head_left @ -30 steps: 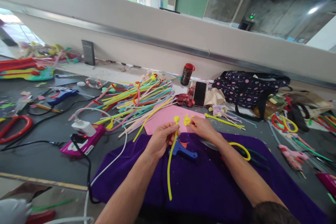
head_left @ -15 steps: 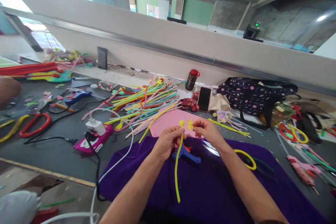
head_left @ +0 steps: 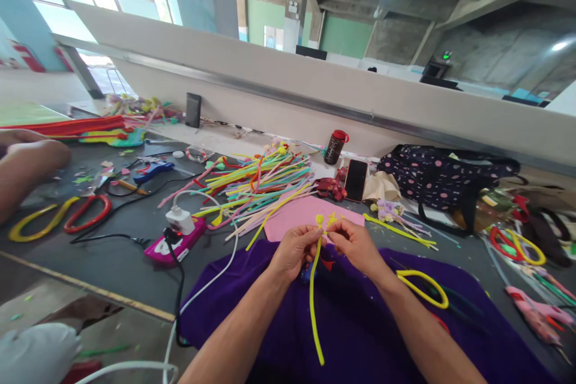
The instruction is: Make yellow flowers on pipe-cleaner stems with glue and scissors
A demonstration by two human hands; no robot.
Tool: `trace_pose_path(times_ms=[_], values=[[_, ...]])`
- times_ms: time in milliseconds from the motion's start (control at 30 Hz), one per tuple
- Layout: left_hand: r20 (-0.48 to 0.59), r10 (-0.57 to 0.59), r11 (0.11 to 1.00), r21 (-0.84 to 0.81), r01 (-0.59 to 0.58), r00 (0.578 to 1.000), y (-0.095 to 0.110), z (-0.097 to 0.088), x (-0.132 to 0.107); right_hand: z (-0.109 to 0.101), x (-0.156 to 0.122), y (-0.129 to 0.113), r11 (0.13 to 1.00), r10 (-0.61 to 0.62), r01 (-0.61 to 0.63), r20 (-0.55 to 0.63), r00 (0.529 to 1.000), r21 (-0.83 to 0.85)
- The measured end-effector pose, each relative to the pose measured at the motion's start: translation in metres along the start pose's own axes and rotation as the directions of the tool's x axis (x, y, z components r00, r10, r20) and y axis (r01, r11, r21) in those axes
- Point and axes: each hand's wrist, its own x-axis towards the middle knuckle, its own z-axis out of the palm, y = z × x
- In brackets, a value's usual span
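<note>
My left hand [head_left: 292, 251] is closed around a yellow pipe cleaner [head_left: 315, 312] just below its rounded, knobbed top. Its long stem hangs down over the dark purple cloth [head_left: 279, 336] on my lap. In the fingertips of my right hand [head_left: 357, 246] is a small yellow piece of bent pipe cleaner [head_left: 332, 218], right beside that knob. The two hands nearly touch. Behind my left fingers lies a blue tool [head_left: 308, 272], mostly hidden. Scissors with a yellow handle [head_left: 425, 289] rest on the cloth beside my right forearm.
A pile of coloured pipe cleaners [head_left: 261, 177] lies beyond my hands, by pink paper [head_left: 288, 216]. A magenta power strip [head_left: 175, 242] with cords sits left. Behind are a bottle [head_left: 335, 149], a phone [head_left: 356, 180] and a patterned bag [head_left: 441, 180]. Another person's hand [head_left: 36, 153] is far left.
My right hand has moved left, bringing the small yellow piece against the knobbed stem. The blue tool is now more covered. The view has shifted, and the other person's hand reaches further in.
</note>
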Motion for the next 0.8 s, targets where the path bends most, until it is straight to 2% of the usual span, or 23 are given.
trace_pose_path(times_ms=[133, 233, 367, 467, 567, 800], values=[[0.012, -0.003, 0.999, 0.036, 0.003, 1.000, -0.001, -0.001, 0.000, -0.002, -0.002, -0.002, 0.989, -0.054, 0.050, -0.027, 0.998, -0.140], [0.015, 0.006, 0.998, 0.068, -0.007, 1.000, -0.002, 0.000, 0.000, -0.003, -0.003, -0.004, 0.991, -0.069, 0.065, -0.028, 0.997, -0.120], [0.026, 0.024, 0.996, 0.080, -0.026, 0.999, -0.003, 0.003, -0.001, -0.001, -0.002, 0.002, 0.994, 0.006, -0.008, 0.022, 1.000, 0.107], [0.034, 0.026, 0.995, 0.096, -0.029, 0.999, -0.003, 0.004, -0.001, 0.000, 0.000, 0.006, 0.955, 0.080, -0.096, 0.066, 0.995, 0.279], [0.038, 0.009, 0.993, 0.121, -0.013, 0.999, -0.003, 0.005, -0.001, 0.000, 0.000, 0.008, 0.902, 0.131, -0.169, 0.122, 0.984, 0.398], [0.046, 0.010, 0.989, 0.150, -0.016, 0.999, -0.002, 0.006, -0.001, -0.002, 0.002, 0.018, 0.717, 0.146, -0.292, 0.274, 0.951, 0.633]])
